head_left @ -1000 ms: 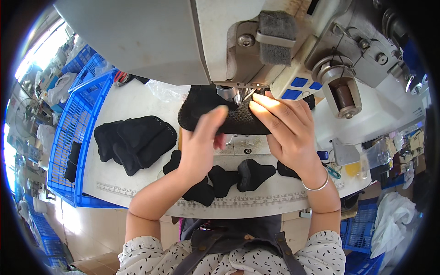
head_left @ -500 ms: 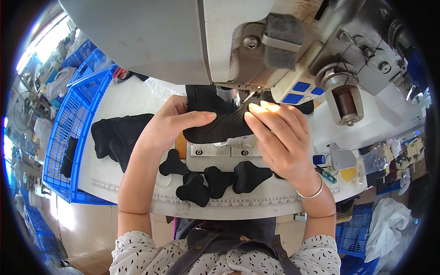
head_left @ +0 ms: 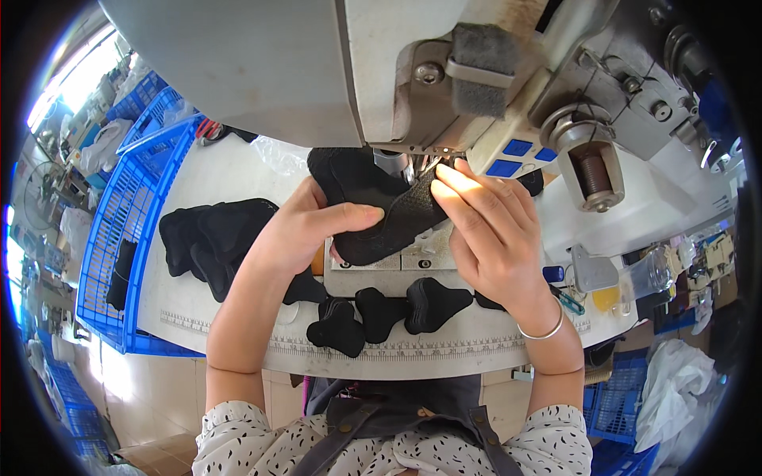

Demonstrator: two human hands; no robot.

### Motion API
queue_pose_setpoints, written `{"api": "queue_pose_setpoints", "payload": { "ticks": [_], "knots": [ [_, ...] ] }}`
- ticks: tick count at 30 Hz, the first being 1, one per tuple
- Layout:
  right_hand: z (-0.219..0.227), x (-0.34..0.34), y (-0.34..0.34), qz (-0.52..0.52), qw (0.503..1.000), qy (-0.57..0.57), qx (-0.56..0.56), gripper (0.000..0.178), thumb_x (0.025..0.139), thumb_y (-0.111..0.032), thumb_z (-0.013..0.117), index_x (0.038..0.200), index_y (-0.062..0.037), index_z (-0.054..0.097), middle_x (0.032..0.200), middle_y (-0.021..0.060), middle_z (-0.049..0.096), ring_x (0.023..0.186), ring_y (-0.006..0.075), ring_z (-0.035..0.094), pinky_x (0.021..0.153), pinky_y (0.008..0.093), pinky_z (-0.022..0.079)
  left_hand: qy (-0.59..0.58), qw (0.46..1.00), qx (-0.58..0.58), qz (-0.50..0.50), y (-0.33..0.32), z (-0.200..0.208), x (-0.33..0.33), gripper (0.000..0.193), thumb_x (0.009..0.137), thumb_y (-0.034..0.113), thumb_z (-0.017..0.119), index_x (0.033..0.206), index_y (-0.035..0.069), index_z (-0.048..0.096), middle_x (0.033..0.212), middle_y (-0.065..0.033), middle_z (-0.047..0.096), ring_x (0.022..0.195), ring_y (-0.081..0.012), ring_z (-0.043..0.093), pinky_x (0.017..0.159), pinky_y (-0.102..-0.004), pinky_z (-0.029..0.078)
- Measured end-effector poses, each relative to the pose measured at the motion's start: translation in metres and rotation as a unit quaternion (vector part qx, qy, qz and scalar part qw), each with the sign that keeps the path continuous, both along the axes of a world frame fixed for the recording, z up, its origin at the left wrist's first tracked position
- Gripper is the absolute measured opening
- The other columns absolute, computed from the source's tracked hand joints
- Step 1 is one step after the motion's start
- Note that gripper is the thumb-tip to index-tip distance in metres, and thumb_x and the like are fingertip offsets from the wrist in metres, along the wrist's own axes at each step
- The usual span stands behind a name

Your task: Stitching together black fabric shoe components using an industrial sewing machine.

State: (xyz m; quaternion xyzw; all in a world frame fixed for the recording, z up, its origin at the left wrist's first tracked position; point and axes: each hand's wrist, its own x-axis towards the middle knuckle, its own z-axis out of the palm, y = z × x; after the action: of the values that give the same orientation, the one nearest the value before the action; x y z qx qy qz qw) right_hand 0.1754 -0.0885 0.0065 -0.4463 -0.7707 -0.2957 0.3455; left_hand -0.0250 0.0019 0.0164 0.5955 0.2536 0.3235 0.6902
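A black fabric piece [head_left: 361, 178] with a mesh part and curved edges lies under the head of a sewing machine [head_left: 302, 71], by its metal presser foot [head_left: 418, 166]. My left hand [head_left: 295, 230] grips it from the left, thumb pressed on top and fingers underneath, mostly hidden. On the right, my right hand [head_left: 496, 230] has its fingertips together at the mesh edge, close beside the presser foot. The needle itself is hard to make out.
Stacked black pieces [head_left: 214, 238] lie left of my left forearm. Several small black pieces [head_left: 432, 305] sit along the table's front, by a printed ruler [head_left: 397, 351]. A blue crate [head_left: 131, 246] stands left; a brown thread spool [head_left: 594, 174] hangs right.
The black piece has turned, its near edge swinging down and right. My left hand has shifted slightly right and down with it; the right fingertips have moved up nearer the presser foot.
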Motion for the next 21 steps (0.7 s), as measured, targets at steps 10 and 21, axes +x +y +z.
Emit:
{"api": "queue_pose_setpoints", "payload": {
  "ticks": [10, 21],
  "knots": [
    [0.000, 0.002, 0.003, 0.016, 1.000, 0.011, 0.017, 0.038, 0.060, 0.006, 0.055, 0.097, 0.0031, 0.059, 0.101, 0.0126, 0.060, 0.084, 0.0263, 0.058, 0.073, 0.0346, 0.044, 0.013, 1.000, 0.002, 0.013, -0.010, 0.003, 0.002, 0.025, 0.074, 0.011, 0.064, 0.097, 0.002, 0.058, 0.074, -0.0002, 0.059, 0.055, -0.0050, 0.051, 0.038, -0.0185, 0.036],
    [0.001, -0.005, -0.005, -0.007, 0.999, 0.009, -0.033, 0.038, 0.062, 0.006, 0.056, 0.099, 0.0032, 0.059, 0.102, 0.0130, 0.058, 0.095, 0.0280, 0.057, 0.080, 0.0371, 0.044, 0.039, 0.998, -0.039, 0.041, -0.031, 0.005, 0.011, 0.017, 0.078, 0.011, 0.061, 0.092, 0.004, 0.056, 0.070, 0.0013, 0.056, 0.048, -0.0026, 0.045, 0.039, -0.0171, 0.034]
  ]
}}
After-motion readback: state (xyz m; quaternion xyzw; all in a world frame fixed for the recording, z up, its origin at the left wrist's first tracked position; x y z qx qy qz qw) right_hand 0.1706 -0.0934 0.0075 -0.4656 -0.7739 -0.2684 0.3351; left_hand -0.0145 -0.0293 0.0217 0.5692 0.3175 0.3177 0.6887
